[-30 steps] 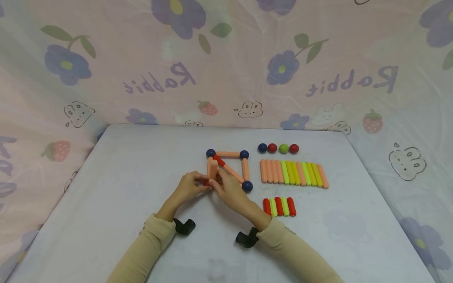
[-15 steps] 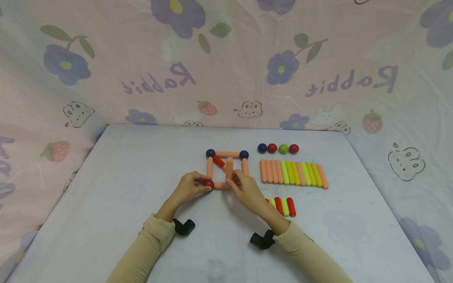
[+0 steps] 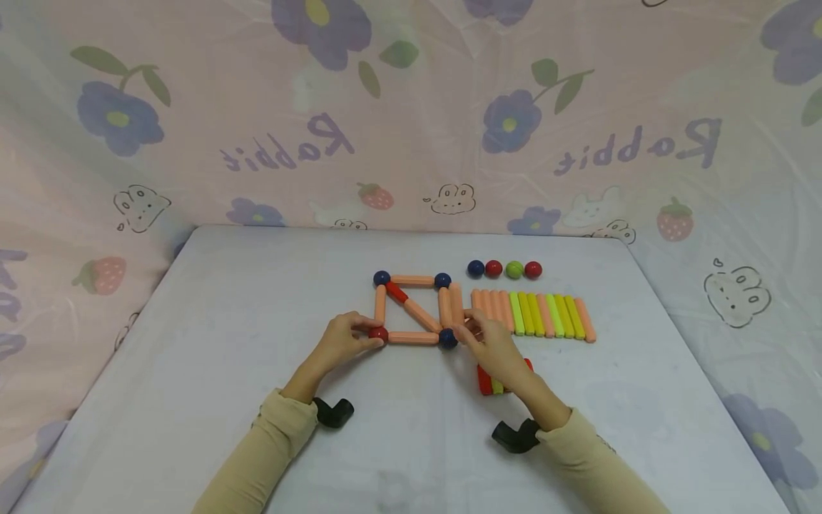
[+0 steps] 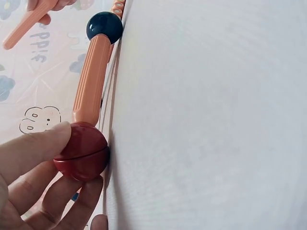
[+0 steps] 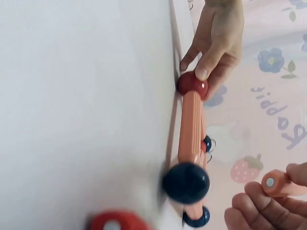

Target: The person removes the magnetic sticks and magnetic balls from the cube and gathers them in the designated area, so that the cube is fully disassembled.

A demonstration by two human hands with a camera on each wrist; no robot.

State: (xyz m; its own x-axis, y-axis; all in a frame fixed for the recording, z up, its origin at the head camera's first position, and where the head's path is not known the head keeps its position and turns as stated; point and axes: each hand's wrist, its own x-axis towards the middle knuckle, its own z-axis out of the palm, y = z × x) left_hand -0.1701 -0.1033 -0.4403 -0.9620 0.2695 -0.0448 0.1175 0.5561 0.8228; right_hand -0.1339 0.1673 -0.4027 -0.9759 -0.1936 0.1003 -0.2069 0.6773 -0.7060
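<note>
A flat square of orange magnetic sticks and balls lies on the table, with blue balls at three corners and a red ball [image 3: 379, 334] at the near left one. A diagonal, part red stick [image 3: 397, 292] and part orange stick [image 3: 422, 315], crosses it. My left hand [image 3: 343, 339] pinches the red ball between thumb and fingers. My right hand [image 3: 494, 350] holds an upright orange stick [image 3: 457, 303] near the near right blue ball [image 3: 447, 338]. In the right wrist view the stick's end [image 5: 270, 182] shows a silver disc and stands apart from the blue ball [image 5: 186, 183].
Right of the square lies a row of orange, yellow and green sticks [image 3: 538, 315]. Behind it sit several loose balls [image 3: 514, 269]. Short red and green sticks [image 3: 484, 379] lie partly hidden under my right hand. A patterned cloth [image 3: 411, 114] hangs behind the white table [image 3: 257, 285].
My right hand has carried the upright orange stick rightward, from over the red ball to beside the near right blue ball. My left hand has stayed on the red ball.
</note>
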